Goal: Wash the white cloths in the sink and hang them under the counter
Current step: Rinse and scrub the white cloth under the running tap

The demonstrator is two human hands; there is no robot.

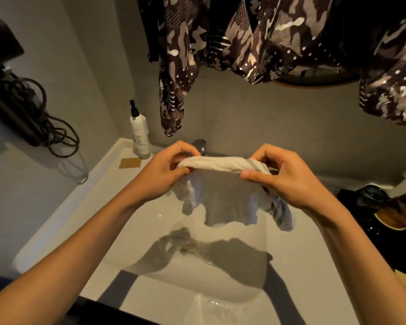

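I hold a white cloth stretched between both hands above the white sink. My left hand pinches its upper left edge; my right hand grips the upper right edge, thumb on top. The cloth's rolled top edge runs between the hands and the rest hangs down, casting a shadow on the basin. A dark tap is partly hidden behind the cloth and my left hand.
A white pump bottle and a small brown card stand on the sink's back left corner. Camouflage capes hang overhead. Black cables hang on the left wall. Dark tools and a brush lie at right.
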